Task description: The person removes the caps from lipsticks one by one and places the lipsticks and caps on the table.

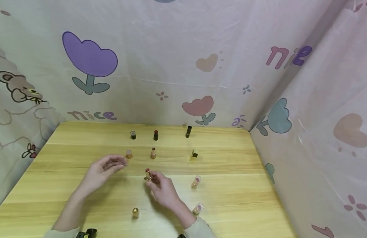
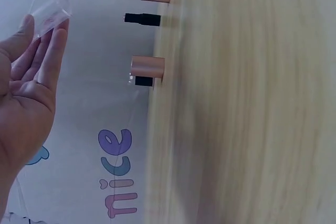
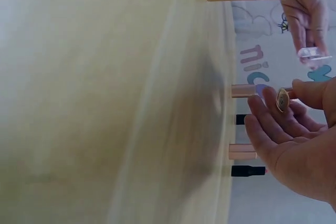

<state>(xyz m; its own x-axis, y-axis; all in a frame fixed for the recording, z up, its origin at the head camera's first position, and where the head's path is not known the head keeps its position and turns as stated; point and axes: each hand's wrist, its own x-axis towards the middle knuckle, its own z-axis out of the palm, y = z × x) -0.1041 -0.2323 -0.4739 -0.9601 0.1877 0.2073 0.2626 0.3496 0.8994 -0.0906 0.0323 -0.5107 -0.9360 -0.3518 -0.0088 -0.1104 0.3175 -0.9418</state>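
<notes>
My left hand (image 1: 101,170) pinches a small clear plastic cap (image 2: 52,17) between thumb and fingertips, held above the table on the left. My right hand (image 1: 164,190) grips an uncapped gold lipstick (image 1: 148,174) near its base, its red tip pointing up. In the right wrist view the round underside of that lipstick (image 3: 283,100) faces the camera. A gold rounded cap (image 1: 136,213) stands on the table below and between the hands. Just beyond my left fingers is a rose-gold cap (image 1: 129,154), and to its right stands an open rose-gold lipstick (image 1: 153,153).
At the back of the wooden table (image 1: 231,158) stand a black clear-topped cap (image 1: 133,135), a black open lipstick (image 1: 156,135) and a black closed tube (image 1: 188,132). A gold tube (image 1: 194,155) and two clear-capped lipsticks (image 1: 196,181) line the right. Printed cloth (image 1: 159,49) encloses the back and sides.
</notes>
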